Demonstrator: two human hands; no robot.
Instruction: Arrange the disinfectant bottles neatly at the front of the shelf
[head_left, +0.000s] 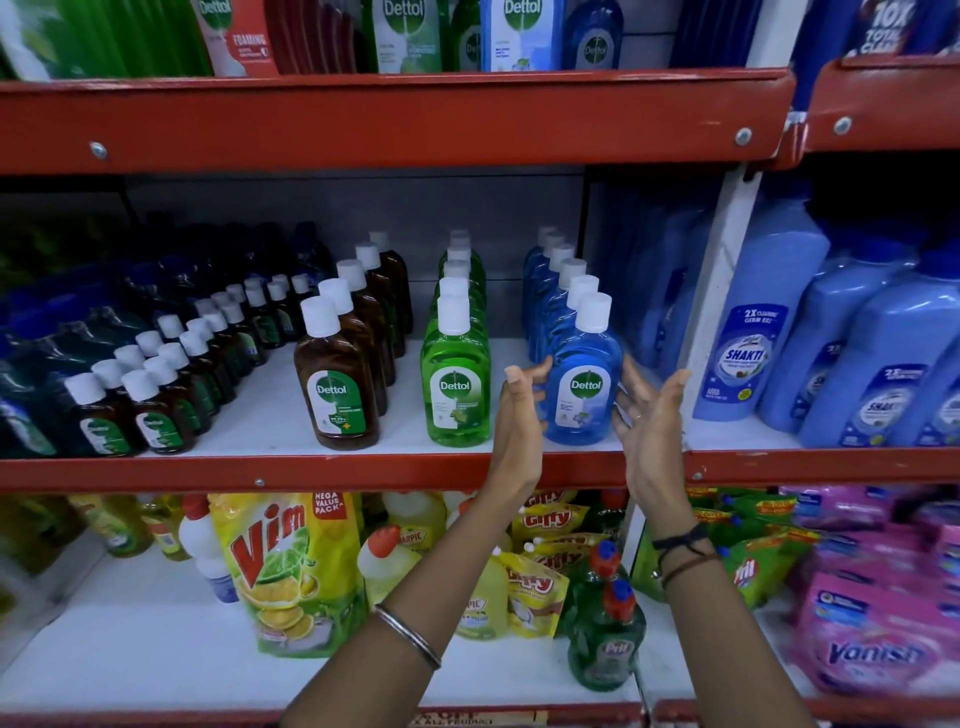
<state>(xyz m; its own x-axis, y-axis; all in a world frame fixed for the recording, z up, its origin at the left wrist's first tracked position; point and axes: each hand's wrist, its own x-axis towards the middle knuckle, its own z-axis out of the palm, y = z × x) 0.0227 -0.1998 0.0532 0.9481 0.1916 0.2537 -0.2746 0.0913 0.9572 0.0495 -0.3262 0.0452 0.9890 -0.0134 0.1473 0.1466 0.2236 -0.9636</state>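
Head view: blue bottle upright at front edge of middle shelf, heading its row, right of green bottle and brown bottle. Left hand and right hand flank it, fingers open; contact unclear

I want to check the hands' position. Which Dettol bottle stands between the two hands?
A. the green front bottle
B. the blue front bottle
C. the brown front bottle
B: the left hand and right hand flank the blue front bottle, palms open.
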